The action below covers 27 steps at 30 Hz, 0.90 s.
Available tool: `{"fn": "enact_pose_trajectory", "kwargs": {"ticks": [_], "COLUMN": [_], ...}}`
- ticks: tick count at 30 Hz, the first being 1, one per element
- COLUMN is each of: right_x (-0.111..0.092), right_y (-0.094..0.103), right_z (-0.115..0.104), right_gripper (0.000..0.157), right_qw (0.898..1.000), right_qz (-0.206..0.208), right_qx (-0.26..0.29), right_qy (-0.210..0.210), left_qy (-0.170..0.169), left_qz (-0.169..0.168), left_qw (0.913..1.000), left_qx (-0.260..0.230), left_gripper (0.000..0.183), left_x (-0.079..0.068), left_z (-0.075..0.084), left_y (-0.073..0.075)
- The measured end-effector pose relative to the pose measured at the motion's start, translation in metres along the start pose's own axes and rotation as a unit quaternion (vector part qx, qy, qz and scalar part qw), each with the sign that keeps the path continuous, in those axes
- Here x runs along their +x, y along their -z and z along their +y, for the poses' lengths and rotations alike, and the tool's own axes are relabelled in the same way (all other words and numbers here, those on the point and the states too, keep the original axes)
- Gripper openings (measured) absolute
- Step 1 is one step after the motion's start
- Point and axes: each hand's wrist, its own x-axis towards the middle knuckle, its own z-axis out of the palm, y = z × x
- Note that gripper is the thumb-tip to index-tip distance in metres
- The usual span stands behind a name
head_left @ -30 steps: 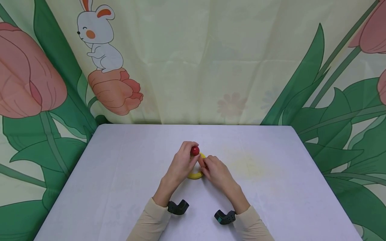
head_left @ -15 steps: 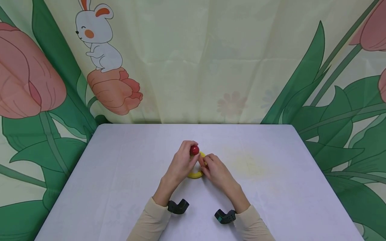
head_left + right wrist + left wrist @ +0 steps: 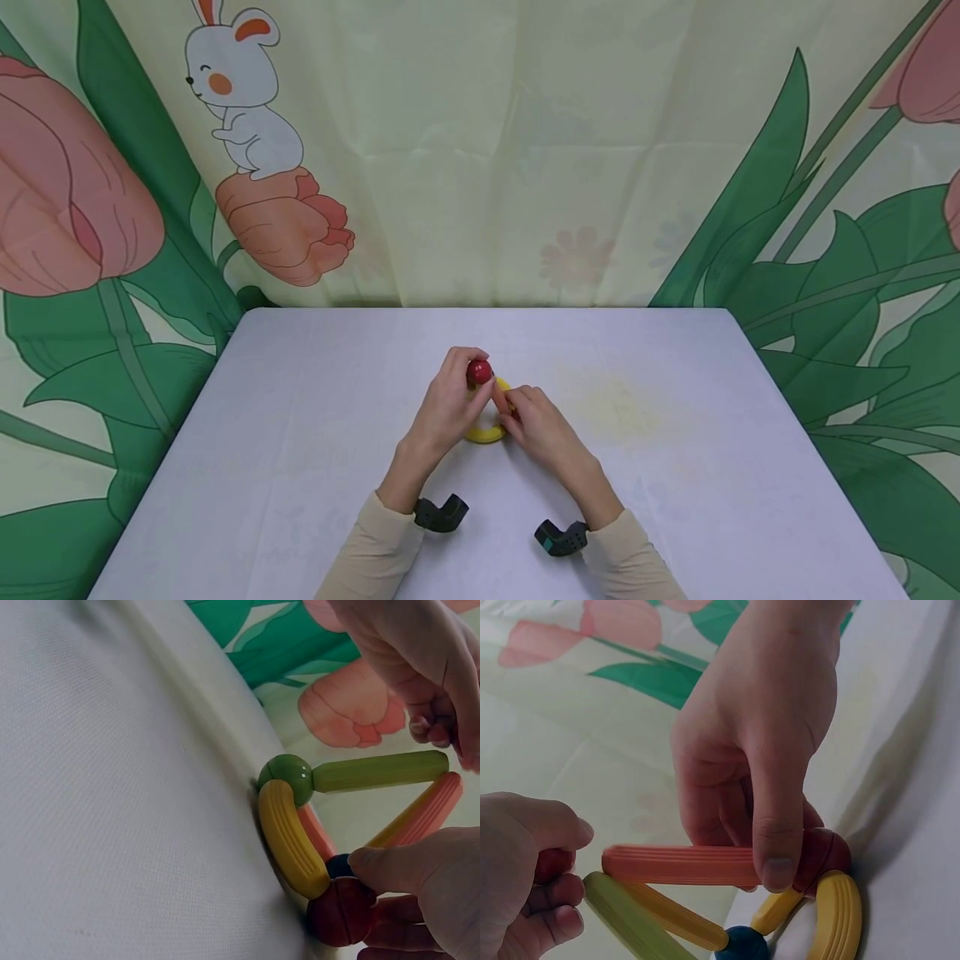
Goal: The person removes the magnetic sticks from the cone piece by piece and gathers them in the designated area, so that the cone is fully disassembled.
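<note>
My left hand [image 3: 446, 402] holds a small red ball [image 3: 480, 372] in its curled fingers, close to the tip where a green stick [image 3: 382, 772], a yellow stick [image 3: 679, 919] and an orange stick [image 3: 682, 865] lean together. My right hand [image 3: 546, 429] pinches the orange stick near its lower end, beside a dark red ball [image 3: 341, 911]. Curved yellow sticks [image 3: 289, 840] form a ring on the table, joined by the dark red ball, a green ball [image 3: 289, 780] and a blue ball [image 3: 742, 945]. The left fingers partly hide their ball in the left wrist view.
A white cloth covers the table [image 3: 300, 375], whose far edge meets a printed curtain [image 3: 465, 167] with tulips and a rabbit. Black camera mounts [image 3: 441, 513] sit on both wrists.
My left hand and its red ball have shifted slightly left, away from the stick tips. The right hand keeps its pinch on the orange stick, nearly still.
</note>
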Motion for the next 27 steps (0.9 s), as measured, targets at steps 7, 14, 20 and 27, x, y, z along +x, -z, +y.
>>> {"fn": "enact_pose_trajectory", "kwargs": {"ticks": [7, 14, 20, 27], "right_x": [0.001, -0.001, -0.001, 0.000], "right_y": [0.000, -0.001, -0.003, -0.004], "right_z": [0.000, 0.001, 0.002, 0.001], "right_gripper": [0.016, 0.018, 0.020, 0.018], "right_qw": [1.000, 1.000, 1.000, 1.000], "right_qz": [-0.004, -0.003, 0.003, 0.000], "right_qx": [0.011, 0.012, 0.005, 0.001], "right_qy": [-0.007, -0.007, -0.001, -0.009], "left_qy": [0.008, 0.007, 0.018, 0.047], "left_qz": [0.020, 0.057, 0.077, 0.083], "left_qw": [0.9997, 0.9983, 0.9969, 0.9952], "left_qx": [-0.008, -0.004, 0.008, 0.021], "left_gripper": [0.040, 0.037, 0.038, 0.044], "left_x": [0.001, 0.003, 0.003, 0.003], "left_z": [-0.004, -0.017, -0.027, -0.037], "left_y": [0.008, 0.013, 0.018, 0.023]}}
